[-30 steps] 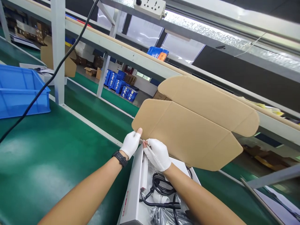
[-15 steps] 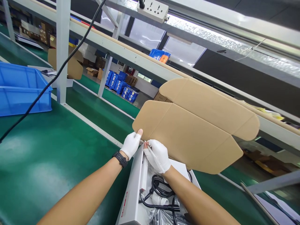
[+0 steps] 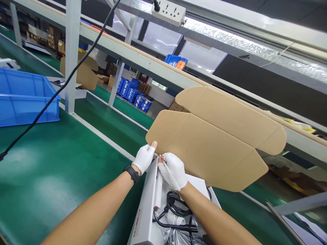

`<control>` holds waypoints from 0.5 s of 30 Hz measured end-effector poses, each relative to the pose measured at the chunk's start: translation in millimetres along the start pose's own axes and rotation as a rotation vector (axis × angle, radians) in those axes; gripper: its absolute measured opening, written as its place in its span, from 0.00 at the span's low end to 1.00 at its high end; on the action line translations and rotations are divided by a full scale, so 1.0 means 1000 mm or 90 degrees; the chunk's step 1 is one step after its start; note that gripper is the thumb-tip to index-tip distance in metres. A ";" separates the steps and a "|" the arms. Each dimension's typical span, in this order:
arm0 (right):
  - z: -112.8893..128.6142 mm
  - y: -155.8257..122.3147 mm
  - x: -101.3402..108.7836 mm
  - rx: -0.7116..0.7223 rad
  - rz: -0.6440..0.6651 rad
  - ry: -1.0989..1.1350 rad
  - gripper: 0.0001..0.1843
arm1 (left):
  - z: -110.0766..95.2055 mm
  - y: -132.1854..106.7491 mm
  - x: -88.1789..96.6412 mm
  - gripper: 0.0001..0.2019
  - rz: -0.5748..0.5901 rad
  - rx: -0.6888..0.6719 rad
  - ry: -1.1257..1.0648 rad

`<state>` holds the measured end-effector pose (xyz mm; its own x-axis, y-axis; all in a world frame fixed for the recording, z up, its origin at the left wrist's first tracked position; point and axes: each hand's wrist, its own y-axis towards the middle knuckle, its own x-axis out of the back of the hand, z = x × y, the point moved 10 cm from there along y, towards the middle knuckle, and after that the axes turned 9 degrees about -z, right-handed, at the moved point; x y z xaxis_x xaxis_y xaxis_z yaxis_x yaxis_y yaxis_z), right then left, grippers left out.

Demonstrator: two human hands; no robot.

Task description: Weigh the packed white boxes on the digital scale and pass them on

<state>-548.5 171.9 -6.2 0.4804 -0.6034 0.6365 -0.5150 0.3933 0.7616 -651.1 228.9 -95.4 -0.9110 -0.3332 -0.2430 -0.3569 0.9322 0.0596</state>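
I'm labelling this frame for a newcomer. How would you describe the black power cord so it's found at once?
On the green conveyor belt sits an open white box, below the gloved hands. The black power cord lies coiled inside it, the only dark loop there, unlike the black cable hanging overhead.

The raised brown lid flaps (image 3: 212,143) closed off the far side of the open white box (image 3: 145,217), so the way in lay only from the near side and from above. Inside, black cables (image 3: 176,207) crowded the middle. To the left, the green bench (image 3: 58,163) lay open as far as the blue bin (image 3: 22,98). A black cord (image 3: 63,81) slanted across that room, beside a grey upright post (image 3: 71,54).
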 end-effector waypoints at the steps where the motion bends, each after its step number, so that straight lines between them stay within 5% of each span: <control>1: 0.000 -0.001 -0.001 0.001 0.002 0.000 0.17 | 0.000 0.000 0.000 0.26 -0.001 0.001 0.002; 4: -0.004 0.000 -0.003 -0.030 0.005 0.031 0.17 | -0.001 -0.001 0.001 0.26 -0.004 0.001 0.009; 9: -0.033 0.009 0.012 -0.258 0.028 0.189 0.15 | -0.008 -0.003 0.000 0.27 0.041 0.018 0.004; 11: -0.037 0.018 0.037 -0.277 0.026 0.211 0.16 | -0.013 -0.007 0.003 0.27 0.069 0.024 0.014; 15: -0.051 0.010 0.130 -0.235 -0.115 0.165 0.15 | -0.017 -0.041 0.012 0.27 0.145 0.011 0.043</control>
<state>-455.2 132.5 90.2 0.7244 -0.5103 0.4635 -0.1435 0.5459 0.8254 -651.2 183.9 -84.4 -0.9795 -0.1223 -0.1603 -0.1377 0.9865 0.0883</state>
